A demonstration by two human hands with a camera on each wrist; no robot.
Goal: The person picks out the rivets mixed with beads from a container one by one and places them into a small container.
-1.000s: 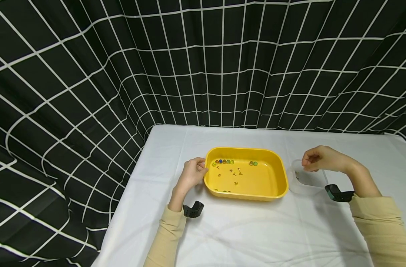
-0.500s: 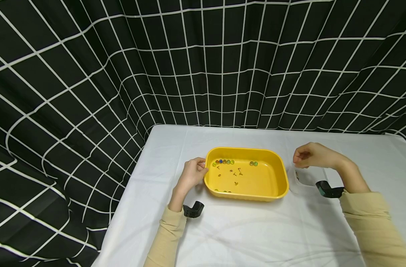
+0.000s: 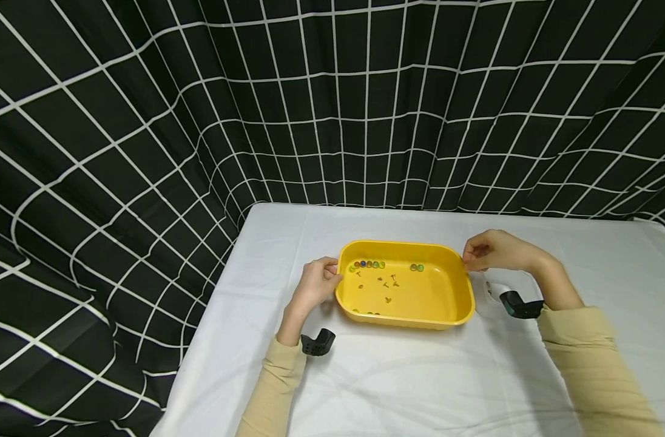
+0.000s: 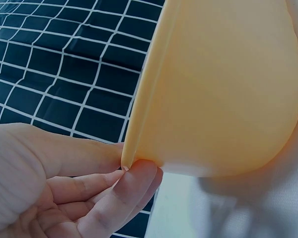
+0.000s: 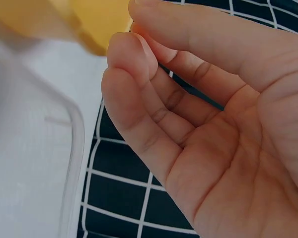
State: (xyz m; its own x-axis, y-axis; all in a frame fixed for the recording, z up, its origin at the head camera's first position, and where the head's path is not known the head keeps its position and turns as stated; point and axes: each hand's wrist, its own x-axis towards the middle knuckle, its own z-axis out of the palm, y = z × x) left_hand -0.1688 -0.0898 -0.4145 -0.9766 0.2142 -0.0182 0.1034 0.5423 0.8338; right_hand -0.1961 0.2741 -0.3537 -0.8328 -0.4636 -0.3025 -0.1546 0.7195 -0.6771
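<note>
My left hand [image 3: 313,283] pinches the left rim of a yellow plastic tray [image 3: 425,297], with the thumb on one side and fingers underneath in the left wrist view. Several small brass-coloured pieces with heads and short stems, like tacks [image 3: 386,284], lie on its floor. Glass marbles [image 3: 369,264] line its far-left side, and two more marbles [image 3: 417,267] rest farther right. At the tray's right rim hovers my right hand [image 3: 502,250], fingers loosely curled and thumb near the fingertips; no held thing shows there in the right wrist view.
Right of the yellow tray stands a clear plastic container [image 5: 77,131], partly behind my right hand, with a few small brass-coloured pieces in it. A white cloth covers the table [image 3: 398,382]. Black curtains [image 3: 387,121] with white grid lines hang behind and at the left.
My right hand has moved left from above the clear container to the yellow tray's right rim. The left hand and the tray have stayed in place.
</note>
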